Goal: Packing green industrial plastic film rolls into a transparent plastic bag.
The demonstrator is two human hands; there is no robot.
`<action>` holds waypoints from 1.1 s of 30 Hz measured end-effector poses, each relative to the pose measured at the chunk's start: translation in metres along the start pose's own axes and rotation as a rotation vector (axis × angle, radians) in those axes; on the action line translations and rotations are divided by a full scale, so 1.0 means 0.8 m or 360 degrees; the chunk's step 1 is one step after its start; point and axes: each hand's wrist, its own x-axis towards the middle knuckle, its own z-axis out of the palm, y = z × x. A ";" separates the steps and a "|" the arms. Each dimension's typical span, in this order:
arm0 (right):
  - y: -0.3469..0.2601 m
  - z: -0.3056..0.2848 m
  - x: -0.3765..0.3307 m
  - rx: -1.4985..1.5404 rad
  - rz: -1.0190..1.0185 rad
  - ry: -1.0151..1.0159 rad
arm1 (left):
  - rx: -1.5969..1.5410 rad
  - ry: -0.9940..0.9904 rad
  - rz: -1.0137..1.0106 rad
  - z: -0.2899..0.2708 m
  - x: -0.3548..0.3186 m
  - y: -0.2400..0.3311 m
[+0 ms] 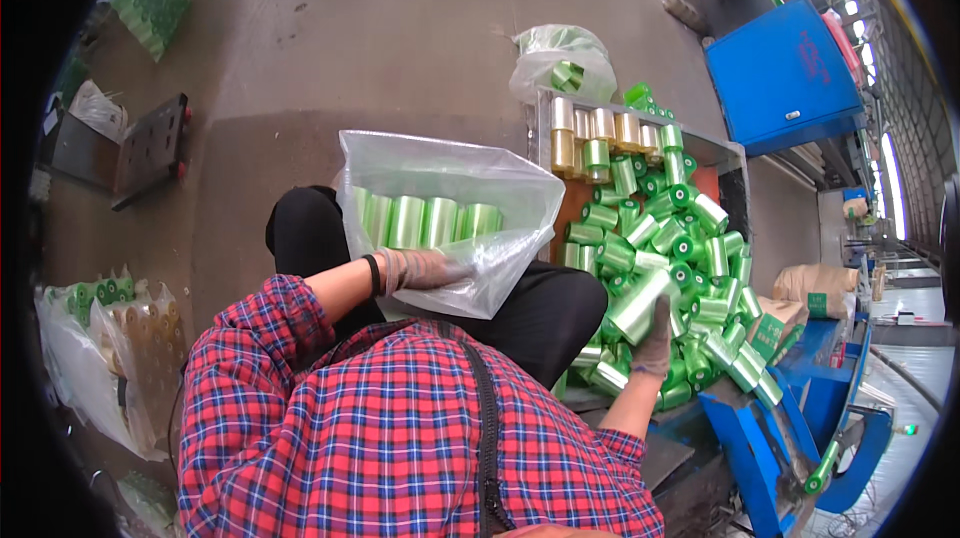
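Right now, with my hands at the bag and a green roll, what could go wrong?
The green roll could slip from your right hand. The loosely heaped rolls beside it might slide. The soft clear bag at your left hand could sag or tip, spilling the bagged rolls.

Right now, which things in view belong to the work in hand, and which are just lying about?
Seemingly in the work:
clear plastic bag over the legs, rolls inside, left hand at it
green roll in the right hand
heap of green rolls

Seemingly just lying about:
blue box
brown paper bags
plastic-wrapped rolls, far left
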 end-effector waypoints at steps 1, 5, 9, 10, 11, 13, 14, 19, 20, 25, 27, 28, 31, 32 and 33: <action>-0.023 0.047 -0.016 0.0208 -0.0075 -0.0419 | -0.0580 -0.0345 0.0033 0.011 -0.027 0.037; -0.050 0.251 -0.046 -0.0140 0.0104 -0.0858 | 0.0692 0.0067 0.0166 0.038 -0.054 0.062; 0.079 0.378 0.033 -0.1694 0.0063 -0.1011 | 0.1039 0.0036 -0.0164 0.046 -0.061 0.052; 0.081 0.405 0.030 -0.1608 0.0461 -0.0606 | 0.1018 0.0022 -0.0150 0.045 -0.063 0.048; 0.122 0.389 0.066 -0.1696 0.0289 -0.0565 | 0.1016 0.0005 -0.0121 0.042 -0.064 0.046; 0.165 0.349 0.121 -0.2107 0.0108 -0.0345 | 0.0991 0.0070 -0.0010 0.042 -0.064 0.029; 0.139 0.332 0.122 -0.2185 0.0188 -0.0234 | 0.0952 0.0138 0.0096 0.045 -0.066 0.021; 0.099 0.314 0.113 -0.2602 0.0116 -0.0260 | 0.0928 0.0087 0.0191 0.028 -0.077 0.044; 0.106 0.318 0.110 -0.2566 0.0190 -0.0067 | 0.0933 0.0084 0.0195 0.024 -0.078 0.052; 0.084 0.297 0.144 -0.2866 0.0211 -0.0666 | 0.1272 0.0396 0.0112 -0.030 -0.073 0.040; -0.040 0.289 0.090 -0.2924 0.0058 -0.0796 | 0.2484 0.0480 -0.0278 -0.087 -0.094 -0.061; -0.051 0.239 0.130 -0.3293 -0.0751 -0.1667 | 0.2606 0.0632 -0.0107 -0.123 -0.113 -0.056; -0.083 0.259 0.078 -0.2898 -0.0400 -0.0885 | 0.2091 0.0550 -0.0667 -0.152 -0.149 -0.040; -0.088 0.242 0.078 -0.2706 -0.0544 -0.0714 | 0.1908 0.0540 -0.0758 -0.145 -0.167 0.013; -0.067 0.191 0.124 -0.2846 -0.1112 -0.0938 | 0.1716 0.0555 -0.0734 -0.139 -0.179 0.063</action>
